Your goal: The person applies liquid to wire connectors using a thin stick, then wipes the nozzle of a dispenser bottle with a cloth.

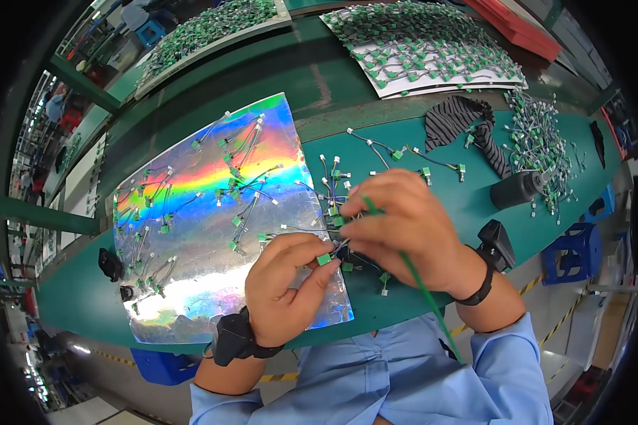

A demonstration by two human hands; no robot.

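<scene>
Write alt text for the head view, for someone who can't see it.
A person's left hand pinches a green connector between thumb and finger, the right hand close beside it with a green strip trailing from it. Beneath them is a green table with a shiny rainbow sheet strewn with wired connectors; more lie in a heap at the right.

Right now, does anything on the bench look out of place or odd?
The striped cloth lies crumpled on the bench beside the heaped wired connectors, perhaps stray among work pieces. Connector damage is too fine to tell.
</scene>
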